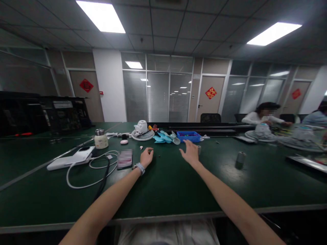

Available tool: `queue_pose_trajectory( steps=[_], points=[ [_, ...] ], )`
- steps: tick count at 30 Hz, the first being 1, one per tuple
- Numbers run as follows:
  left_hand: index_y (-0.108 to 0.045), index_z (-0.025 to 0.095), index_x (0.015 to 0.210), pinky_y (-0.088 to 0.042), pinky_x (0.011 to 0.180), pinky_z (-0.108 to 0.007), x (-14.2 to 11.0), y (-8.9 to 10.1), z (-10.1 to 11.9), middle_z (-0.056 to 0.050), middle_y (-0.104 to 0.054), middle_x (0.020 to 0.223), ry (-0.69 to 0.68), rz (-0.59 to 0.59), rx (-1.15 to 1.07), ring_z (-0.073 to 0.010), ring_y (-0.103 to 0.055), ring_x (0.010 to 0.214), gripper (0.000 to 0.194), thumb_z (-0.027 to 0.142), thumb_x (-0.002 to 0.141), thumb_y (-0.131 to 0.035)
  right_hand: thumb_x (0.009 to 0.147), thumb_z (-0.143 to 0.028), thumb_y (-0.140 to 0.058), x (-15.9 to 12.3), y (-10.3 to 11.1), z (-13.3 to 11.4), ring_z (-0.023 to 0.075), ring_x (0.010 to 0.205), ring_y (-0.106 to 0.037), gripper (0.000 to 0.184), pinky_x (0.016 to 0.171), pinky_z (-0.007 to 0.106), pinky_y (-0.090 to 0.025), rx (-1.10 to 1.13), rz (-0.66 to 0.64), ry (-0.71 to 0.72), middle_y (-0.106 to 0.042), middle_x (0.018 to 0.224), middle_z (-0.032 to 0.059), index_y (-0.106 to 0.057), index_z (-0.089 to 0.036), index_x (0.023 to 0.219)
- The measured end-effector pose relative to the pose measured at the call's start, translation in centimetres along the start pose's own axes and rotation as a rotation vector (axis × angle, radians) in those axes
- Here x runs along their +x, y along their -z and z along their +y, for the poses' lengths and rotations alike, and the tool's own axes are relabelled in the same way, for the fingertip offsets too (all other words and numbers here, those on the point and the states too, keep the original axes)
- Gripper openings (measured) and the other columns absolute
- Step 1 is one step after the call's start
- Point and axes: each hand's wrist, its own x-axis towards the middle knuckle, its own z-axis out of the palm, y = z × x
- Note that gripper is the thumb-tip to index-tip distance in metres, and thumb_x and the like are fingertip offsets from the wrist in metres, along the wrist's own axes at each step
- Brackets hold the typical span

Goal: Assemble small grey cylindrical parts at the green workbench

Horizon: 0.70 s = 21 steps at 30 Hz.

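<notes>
My left hand point(146, 157) is over the green table, with its fingers curled toward the thumb. Whatever may be between those fingertips is too small to make out. Just right of it lies a tiny dark piece point(159, 156). A white earbud point(141, 147) is on the table beyond its wrist. My right hand point(190, 153) is open, fingers spread, in front of a blue tray point(189, 136) that holds small parts. Partly hidden behind this hand stands a grey metal cylinder point(199, 149). Light-blue fan blades point(163, 137) rest between the tray and a white fan point(142, 131).
A phone-like slab point(125, 159), white cable point(76, 186), white device point(68, 161) and bottle point(101, 140) are on the left. Another metal cylinder point(240, 159) stands to the right. Dark open cases point(66, 112) fill the far left; co-workers point(263, 114) sit at the far right.
</notes>
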Motion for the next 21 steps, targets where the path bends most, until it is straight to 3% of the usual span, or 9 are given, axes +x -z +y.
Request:
queue_pose_trajectory(
  steps=[3, 5, 8, 11, 14, 19, 21],
  points=[
    [-0.06, 0.016, 0.106, -0.044, 0.07, -0.026, -0.3, 0.1, 0.2, -0.008, -0.067, 0.088, -0.007, -0.008, 0.004, -0.0174, -0.062, 0.077, 0.028, 0.03, 0.083, -0.05, 0.086, -0.03, -0.047, -1.1, -2.3, -5.6, 0.0233, 0.127, -0.038, 0.047, 0.103, 0.04, -0.031, 0.187, -0.317, 0.332, -0.04, 0.14, 0.0107, -0.045, -0.018, 0.131],
    [-0.058, 0.015, 0.108, -0.044, 0.069, -0.026, -0.5, 0.2, 0.3, -0.008, -0.067, 0.086, -0.018, -0.011, 0.006, -0.0171, -0.062, 0.077, 0.029, 0.03, 0.083, -0.051, 0.087, -0.026, -0.043, -1.7, -3.7, -7.8, 0.0218, 0.128, -0.038, 0.043, 0.103, 0.038, -0.033, 0.243, -0.473, 0.414, -0.04, 0.14, 0.0089, -0.049, -0.018, 0.129],
    [-0.056, 0.015, 0.108, -0.043, 0.069, -0.026, -0.6, 0.2, 0.3, -0.007, -0.067, 0.085, -0.032, -0.031, 0.018, -0.0172, -0.063, 0.077, 0.03, 0.031, 0.083, -0.051, 0.087, -0.018, -0.041, -1.9, -4.6, -8.5, 0.019, 0.121, -0.047, 0.037, 0.102, 0.032, -0.035, 0.29, -0.53, 0.422, -0.053, 0.129, 0.0075, -0.059, -0.017, 0.119],
    [-0.055, 0.017, 0.108, -0.043, 0.068, -0.026, -0.3, 0.0, 0.0, -0.007, -0.067, 0.087, -0.038, -0.065, 0.026, -0.0174, -0.063, 0.077, 0.031, 0.035, 0.083, -0.05, 0.082, -0.01, -0.046, -1.4, -3.9, -7.1, 0.0168, 0.103, -0.059, 0.034, 0.094, 0.028, -0.042, 0.292, -0.478, 0.38, -0.066, 0.11, 0.0042, -0.066, -0.02, 0.108],
    [-0.054, 0.018, 0.109, -0.043, 0.066, -0.026, 0.0, -0.2, -0.3, -0.007, -0.067, 0.088, -0.028, -0.081, 0.04, -0.0177, -0.063, 0.076, 0.033, 0.037, 0.083, -0.05, 0.082, -0.008, -0.046, -0.3, -1.8, -4.4, 0.0163, 0.094, -0.063, 0.034, 0.088, 0.027, -0.045, 0.247, -0.38, 0.319, -0.069, 0.102, 0.0025, -0.069, -0.023, 0.101],
    [-0.053, 0.018, 0.11, -0.043, 0.068, -0.027, 0.0, -0.2, -0.4, -0.007, -0.067, 0.089, -0.039, -0.09, 0.041, -0.0189, -0.063, 0.08, 0.035, 0.039, 0.083, -0.049, 0.083, -0.012, -0.046, 2.2, 2.5, 2.8, 0.0173, 0.099, -0.06, 0.03, 0.092, 0.031, -0.042, 0.18, 0.019, 0.029, -0.067, 0.106, 0.0038, -0.067, -0.023, 0.102],
    [-0.053, 0.017, 0.11, -0.043, 0.068, -0.027, 0.0, -0.2, -0.4, -0.007, -0.067, 0.09, -0.039, -0.092, 0.043, -0.0192, -0.063, 0.08, 0.035, 0.039, 0.083, -0.049, 0.082, -0.014, -0.049, 2.9, 3.4, 5.5, 0.017, 0.094, -0.061, 0.027, 0.089, 0.03, -0.043, 0.151, 0.059, -0.082, -0.068, 0.1, 0.0027, -0.066, -0.023, 0.101]
  ],
)
